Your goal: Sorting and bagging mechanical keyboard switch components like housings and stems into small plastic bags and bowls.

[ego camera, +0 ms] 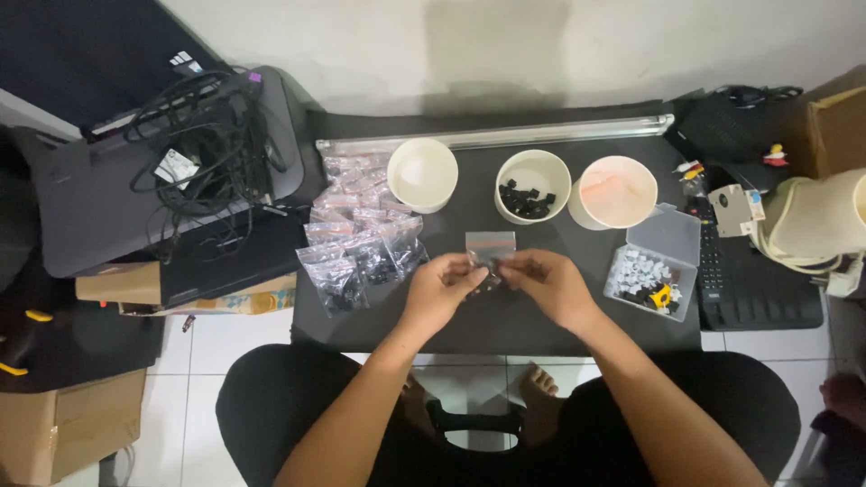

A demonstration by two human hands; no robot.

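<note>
- Hands meet over the middle of the dark surface: the left hand and the right hand hold one small clear zip bag between them.
- Fingers of both hands are pressed together, pinching the bag's lower part; its top edge stands up on the far side of the knuckles.
- The bag is see-through plastic with a reddish strip along the top; small dark bits show inside near the fingertips.
- Left of the hands lies a pile of filled bags of the same kind.
- Far from the hands stand three pale round cups: an empty cup, a cup with black pieces and a pinkish cup.
- On the right sits an open clear plastic box of small white and black parts.
</note>
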